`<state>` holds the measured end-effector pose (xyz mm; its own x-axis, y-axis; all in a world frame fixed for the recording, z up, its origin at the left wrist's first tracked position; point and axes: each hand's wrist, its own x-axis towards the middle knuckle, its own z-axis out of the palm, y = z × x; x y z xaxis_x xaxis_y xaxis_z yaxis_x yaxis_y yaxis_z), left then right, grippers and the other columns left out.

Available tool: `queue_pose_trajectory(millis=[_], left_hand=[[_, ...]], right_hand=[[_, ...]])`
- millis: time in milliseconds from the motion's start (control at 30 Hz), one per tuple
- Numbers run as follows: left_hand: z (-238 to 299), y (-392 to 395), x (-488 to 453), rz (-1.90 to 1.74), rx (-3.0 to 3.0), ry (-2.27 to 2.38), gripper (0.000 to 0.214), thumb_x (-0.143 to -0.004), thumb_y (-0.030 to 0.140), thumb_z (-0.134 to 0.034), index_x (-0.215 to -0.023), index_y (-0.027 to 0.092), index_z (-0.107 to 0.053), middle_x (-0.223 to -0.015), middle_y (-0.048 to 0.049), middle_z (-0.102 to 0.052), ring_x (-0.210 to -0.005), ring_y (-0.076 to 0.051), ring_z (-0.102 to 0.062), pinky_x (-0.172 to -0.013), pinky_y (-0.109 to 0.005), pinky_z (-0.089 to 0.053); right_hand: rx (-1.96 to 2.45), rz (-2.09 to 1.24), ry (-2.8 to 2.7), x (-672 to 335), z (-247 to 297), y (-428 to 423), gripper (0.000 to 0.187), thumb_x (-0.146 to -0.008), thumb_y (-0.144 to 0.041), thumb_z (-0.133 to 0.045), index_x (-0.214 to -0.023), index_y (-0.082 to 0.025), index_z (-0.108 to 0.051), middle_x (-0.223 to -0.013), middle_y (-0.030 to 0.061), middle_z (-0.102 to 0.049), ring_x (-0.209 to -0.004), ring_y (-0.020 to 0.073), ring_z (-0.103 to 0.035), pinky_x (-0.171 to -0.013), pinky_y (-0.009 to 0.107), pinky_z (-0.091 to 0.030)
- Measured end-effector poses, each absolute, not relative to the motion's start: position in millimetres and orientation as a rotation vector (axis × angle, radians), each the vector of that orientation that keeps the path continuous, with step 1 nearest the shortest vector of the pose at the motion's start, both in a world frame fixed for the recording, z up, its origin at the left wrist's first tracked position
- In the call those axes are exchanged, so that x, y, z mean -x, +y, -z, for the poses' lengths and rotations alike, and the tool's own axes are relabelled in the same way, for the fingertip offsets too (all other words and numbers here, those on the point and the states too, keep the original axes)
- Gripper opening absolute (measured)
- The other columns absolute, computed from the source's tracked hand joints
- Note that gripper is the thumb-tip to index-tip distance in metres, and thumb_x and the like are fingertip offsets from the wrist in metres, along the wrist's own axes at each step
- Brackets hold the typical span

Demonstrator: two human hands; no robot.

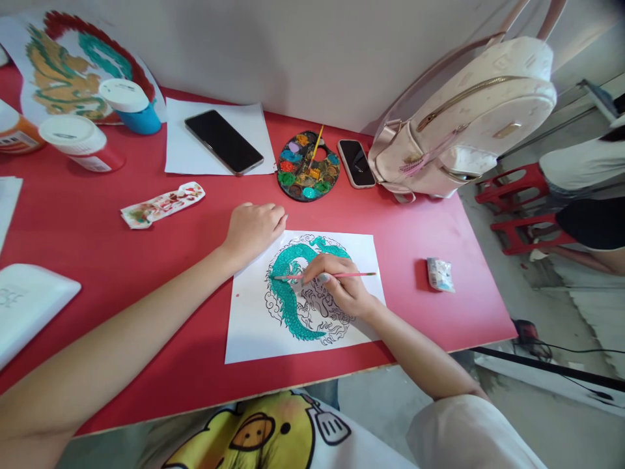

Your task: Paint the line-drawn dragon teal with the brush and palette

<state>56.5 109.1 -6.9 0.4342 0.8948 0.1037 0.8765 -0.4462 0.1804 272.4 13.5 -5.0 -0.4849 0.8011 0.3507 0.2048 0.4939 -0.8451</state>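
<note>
- Head view: a white sheet point(249, 339) lies on the red bench point(185, 260), bearing a round line drawing of a dragon point(280, 286). Clock directions run from the drawing's middle, with 12 at the bench's far side.
- The colouring looks partway along. Green covers the long body from about 12 o'clock, round through 9, down to its pointed end near 6; another stretch at about 1 o'clock is green too.
- Bare black outline shows in the middle, in the flame-like lines at 4 to 5 o'clock, and in the curling clouds at 8 o'clock. What lies under the right hand cannot be told.
- The right hand point(340, 284) is over the drawing, toward 2 to 3 o'clock, pinching a thin pink brush point(359, 274). Its tip points to 9 o'clock, at the green body's outer edge; whether it touches is unclear.
- The left hand point(254, 228) rests back-up at 11 o'clock, by the sheet's far-left corner. Its fingers curl under; nothing shows in it, and how tightly it closes cannot be told.
- The paint palette point(295, 170) sits beyond the sheet at 12 o'clock.
</note>
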Motion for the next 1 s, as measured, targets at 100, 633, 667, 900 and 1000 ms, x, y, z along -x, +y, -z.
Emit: queue_pose_trajectory(millis=[100,633,667,900,1000], left_hand=[[7.0,109.2,-56.3,-0.270,-2.569,1.599,0.039,-0.105,0.028,-0.039,-0.089,0.020,-0.073,-0.082,-0.0109,-0.074,-0.072,-0.023,-0.064,-0.067,-0.038,-0.029],[4.9,108.7,-56.6,-0.290,-2.528,1.598,0.038,-0.105,0.027,-0.040,-0.089,0.020,-0.074,-0.081,-0.0113,-0.074,-0.074,-0.024,-0.065,-0.069,-0.039,-0.031],[4.4,108.6,-56.9,-0.277,-2.531,1.599,0.038,-0.105,0.027,-0.039,-0.089,0.020,-0.074,-0.082,-0.0115,-0.074,-0.074,-0.024,-0.065,-0.069,-0.039,-0.031],[4.2,109.0,-57.9,-0.241,-2.552,1.608,0.038,-0.106,0.026,-0.039,-0.090,0.018,-0.073,-0.084,-0.0121,-0.075,-0.074,-0.024,-0.066,-0.067,-0.038,-0.028],[5.1,109.5,-57.5,-0.275,-2.549,1.595,0.038,-0.105,0.026,-0.040,-0.089,0.018,-0.073,-0.082,-0.0117,-0.075,-0.073,-0.023,-0.065,-0.068,-0.038,-0.027]], right_hand=[[0.850,-0.970,-1.941,-272.1,5.1,13.8,0.047,-0.115,-0.049,-0.037,-0.096,-0.024,-0.072,-0.087,0.0051,-0.078,-0.082,0.0196,-0.073,-0.078,0.036,-0.058],[0.855,-0.887,-1.968,-272.6,6.1,14.4,0.046,-0.115,-0.048,-0.036,-0.097,-0.025,-0.071,-0.089,0.0058,-0.078,-0.082,0.0203,-0.072,-0.078,0.037,-0.056],[0.852,-0.904,-1.976,-272.4,5.8,14.2,0.047,-0.115,-0.049,-0.036,-0.097,-0.025,-0.071,-0.089,0.0061,-0.079,-0.082,0.0204,-0.073,-0.078,0.037,-0.056],[0.817,-0.917,-1.955,-271.1,5.2,14.0,0.046,-0.115,-0.046,-0.037,-0.094,-0.024,-0.071,-0.087,0.0051,-0.078,-0.079,0.0191,-0.072,-0.076,0.035,-0.056],[0.784,-0.974,-1.937,-271.0,4.8,13.9,0.047,-0.115,-0.046,-0.037,-0.091,-0.024,-0.070,-0.084,0.0047,-0.077,-0.077,0.0183,-0.072,-0.072,0.033,-0.056]])
